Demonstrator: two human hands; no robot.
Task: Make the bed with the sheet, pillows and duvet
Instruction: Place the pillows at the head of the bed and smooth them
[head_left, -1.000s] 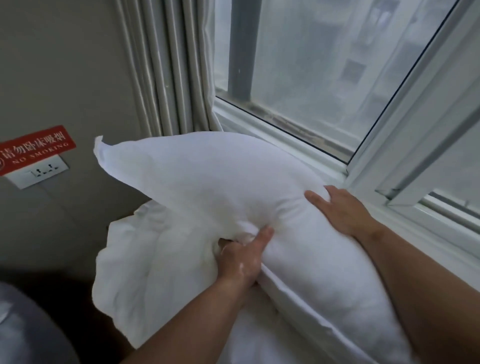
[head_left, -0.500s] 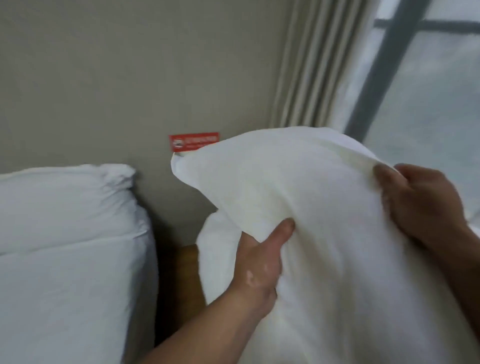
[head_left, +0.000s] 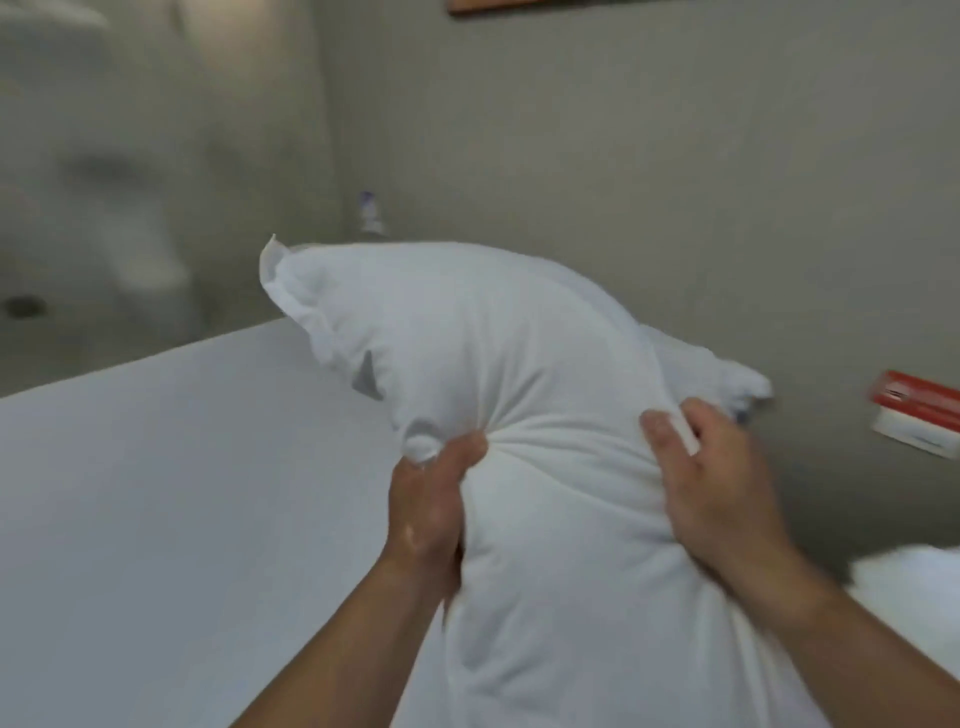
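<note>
I hold a plump white pillow up in front of me, above the right side of the bed. My left hand grips a bunched fold of its cover on the near left. My right hand holds the pillow's right side, fingers curled into the cloth. The bed lies to the left under a smooth white sheet. The pillow's lower end runs out of the frame at the bottom.
A grey-beige wall rises behind the pillow, with a red sign over a white socket plate at the right. Another white pillow or bedding shows at the right edge. A small blurred object stands by the far wall corner.
My view has swung left from the window and curtain to the bed. The pillow has travelled with both hands, from beside the window to above the sheet.
</note>
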